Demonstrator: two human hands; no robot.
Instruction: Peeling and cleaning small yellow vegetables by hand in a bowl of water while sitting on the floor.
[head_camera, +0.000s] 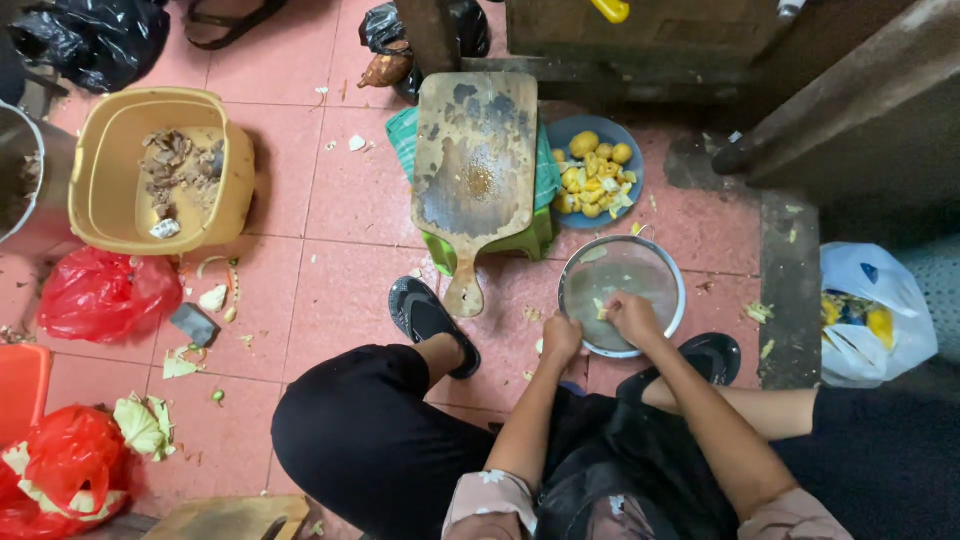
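- Right hand (632, 318) inside the round metal bowl (668, 270), at its 6 o'clock rim; fingers curled narrow around a small pale piece (601, 308), which pokes out at the hand's 9 o'clock. Exact grip too small to read.
- Left hand (561, 338) at the bowl's 7–8 o'clock edge, just outside or on the rim; fingers bunched into a loose fist, can't tell if anything is held.
- Bowl: shiny thin metal, circular, shallow, dull grey inside with a few pale scraps; sits on the pink tiled floor (340, 200).
- At 12 o'clock from the bowl, just beside it: blue round plate (598, 128) heaped with yellow chunks (592, 178), some rounded and whole, some cut angular.
- At 10–11 o'clock: worn wooden cutting board (476, 160), paddle shape with a short handle, stained and flaky, lying on a low green stool (530, 238).
- Black sandals: one (425, 315) at the bowl's 9 o'clock, one (715, 355) at 4 o'clock, touching the rim area.
- Far 9–10 o'clock: yellow plastic tub (235, 190), rounded-square, brown peelings inside.
- Below it: crumpled red plastic bag (105, 293), glossy; pale green scraps strewn on tiles.
- At 3 o'clock, well apart: white plastic bag (870, 300) with yellow contents.
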